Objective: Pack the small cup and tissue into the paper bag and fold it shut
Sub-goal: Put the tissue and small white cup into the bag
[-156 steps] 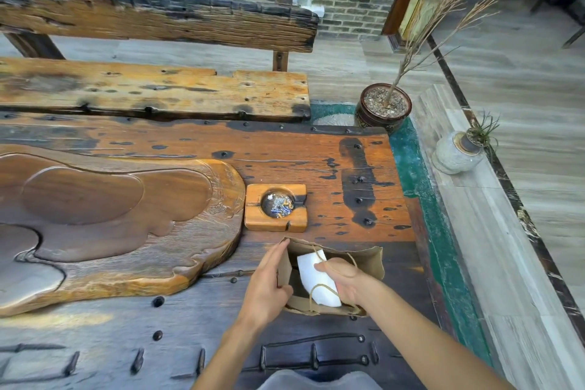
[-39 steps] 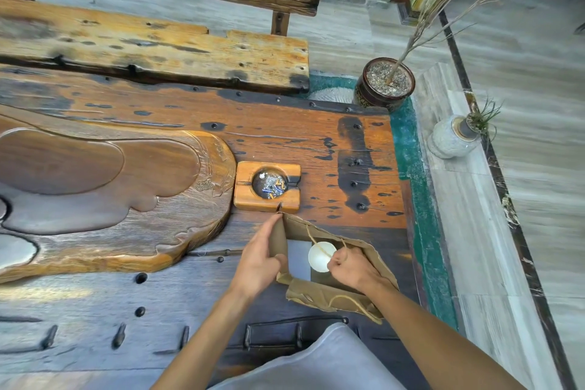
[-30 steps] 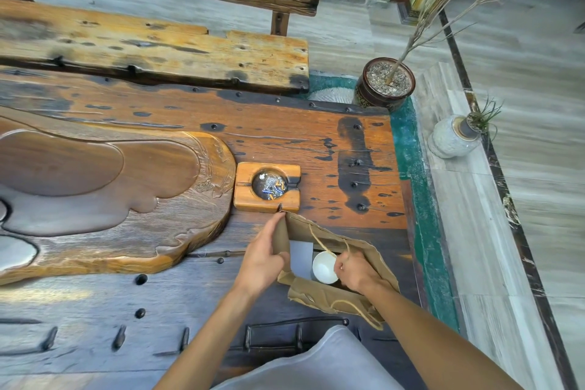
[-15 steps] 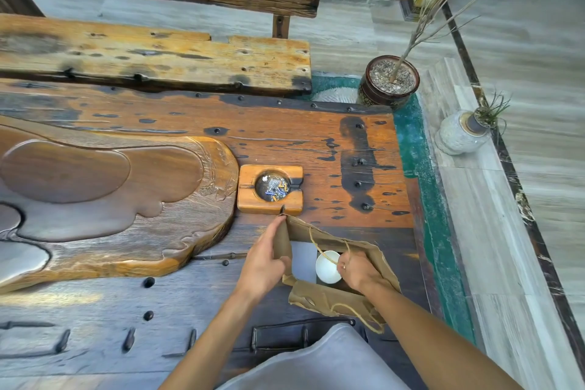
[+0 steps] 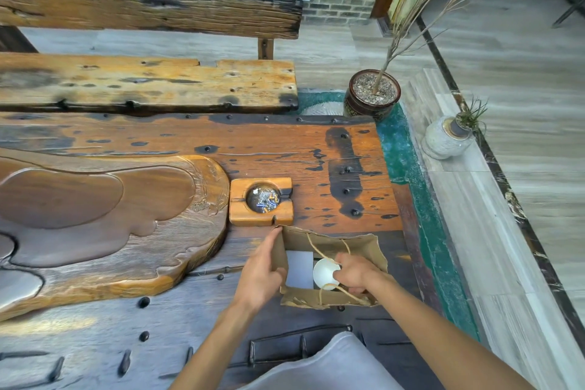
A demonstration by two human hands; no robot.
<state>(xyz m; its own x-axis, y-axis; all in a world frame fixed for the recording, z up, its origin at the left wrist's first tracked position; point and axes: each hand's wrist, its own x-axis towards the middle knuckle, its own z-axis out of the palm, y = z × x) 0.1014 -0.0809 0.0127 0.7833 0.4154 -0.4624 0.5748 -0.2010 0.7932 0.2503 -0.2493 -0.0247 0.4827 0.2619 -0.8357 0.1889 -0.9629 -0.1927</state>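
Note:
A brown paper bag with string handles stands open-mouthed near the table's front right. Inside it, a white tissue lies flat on the left and a small white cup sits on the right. My left hand grips the bag's left wall and holds the mouth apart. My right hand reaches into the bag, its fingers closed on the cup's right rim. The bag's bottom beneath the cup is hidden.
A square wooden ashtray sits just beyond the bag. A large carved wooden tea tray fills the left of the table. Beyond the table's right edge stand a dark plant pot and a pale vase. A bench lies behind.
Five seconds ago my right hand pushed the tissue into the bag. Since then it has brought the cup in and lowered it beside the tissue. My left hand keeps its grip.

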